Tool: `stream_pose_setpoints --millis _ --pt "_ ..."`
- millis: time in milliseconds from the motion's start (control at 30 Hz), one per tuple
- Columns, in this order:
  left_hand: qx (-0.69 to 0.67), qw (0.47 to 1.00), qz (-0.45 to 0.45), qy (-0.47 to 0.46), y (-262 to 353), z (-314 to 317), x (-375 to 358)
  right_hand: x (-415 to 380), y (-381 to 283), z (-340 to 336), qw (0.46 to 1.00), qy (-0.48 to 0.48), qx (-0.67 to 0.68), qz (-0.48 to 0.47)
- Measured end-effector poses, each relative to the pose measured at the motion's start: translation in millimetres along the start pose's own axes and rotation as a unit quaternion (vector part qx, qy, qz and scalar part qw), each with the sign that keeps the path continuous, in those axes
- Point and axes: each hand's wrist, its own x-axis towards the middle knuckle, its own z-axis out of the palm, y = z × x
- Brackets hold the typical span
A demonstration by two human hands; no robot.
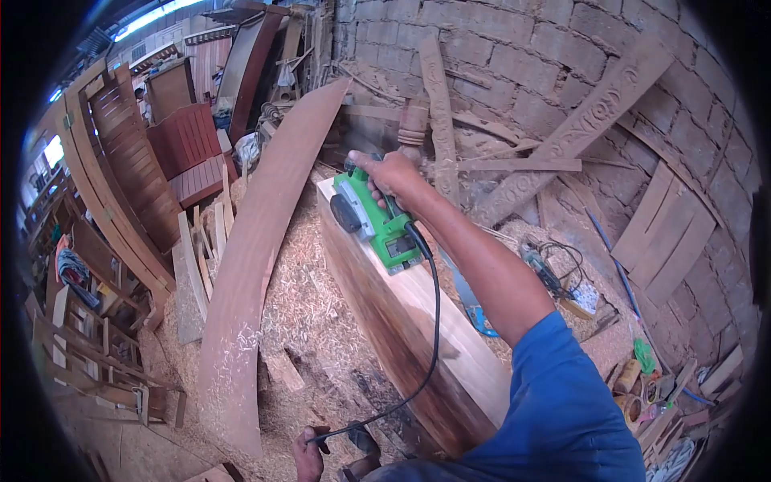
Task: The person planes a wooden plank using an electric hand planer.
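Observation:
My right hand [389,178] is wrapped round the handle of a green electric planer [377,225], which rests on the far part of a thick wooden beam [426,305]. The beam's top face is pale and its near side is dark brown. A black cord [436,321] runs from the planer's rear, curving over the beam down to my left hand [309,454] at the bottom edge. The fingers of that hand are closed on the cord.
A long curved plank [261,233] lies left of the beam among wood shavings [313,297]. Carved boards [594,104] lean on the block wall [514,48]. A red bench [193,153] stands back left; a power tool [542,269] and a green bag [644,355] are at right.

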Motion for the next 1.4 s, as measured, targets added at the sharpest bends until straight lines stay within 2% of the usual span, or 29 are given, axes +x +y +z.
stream_pose_setpoints --millis 100,233,333,433,467,567,633,700,833,933,1000,1233,1267,1400 --pt "-0.006 0.999 -0.014 0.036 -2.2 -2.2 11.2 46.1 -0.8 19.9 1.000 0.006 0.007 -0.022" --pt "-0.039 0.997 -0.061 0.040 -11.6 -9.6 12.2 96.6 -6.2 42.8 0.998 -0.004 0.042 -0.052" --pt "-0.045 0.994 -0.086 0.057 -3.4 -6.3 7.1 129.3 -11.4 57.2 0.998 0.010 0.047 -0.041" --pt "-0.040 0.996 -0.043 0.070 -18.1 -0.6 8.1 164.7 -11.9 67.8 0.998 0.010 0.062 -0.030" --pt "-0.010 0.997 -0.052 0.064 -2.0 1.3 3.6 172.0 -9.9 70.7 0.997 0.006 0.073 -0.039" --pt "-0.006 0.996 -0.043 0.078 -3.6 4.0 -15.9 168.7 -0.8 69.5 0.994 0.016 0.094 -0.057" --pt "0.028 0.995 -0.047 0.078 4.5 0.8 -40.1 144.0 -15.0 63.7 0.990 0.040 0.114 -0.079" --pt "0.030 0.996 -0.014 0.086 -1.6 -3.7 -67.5 90.5 -22.5 44.7 0.982 0.082 0.138 -0.097" --pt "0.003 0.991 0.019 0.133 -30.8 -10.7 -133.5 -43.7 -19.4 -40.3 0.977 -0.014 0.211 -0.025" --pt "0.017 0.991 0.025 0.129 -8.7 -13.1 -195.3 -173.3 -4.7 -114.3 0.963 -0.113 0.240 0.049" --pt "0.036 0.993 0.018 0.114 -19.2 -15.4 -235.9 -279.5 8.6 -154.7 0.963 -0.108 0.236 0.067" --pt "0.139 0.988 0.057 -0.021 11.2 12.8 -366.2 -619.0 34.6 -280.5 0.984 0.016 0.142 0.110" --pt "0.149 0.987 0.040 -0.040 9.9 18.6 -381.3 -662.2 37.3 -294.9 0.983 0.034 0.139 0.117" --pt "0.232 0.954 0.119 -0.151 18.5 45.3 -442.9 -836.2 44.9 -332.0 0.978 0.127 0.105 0.129"
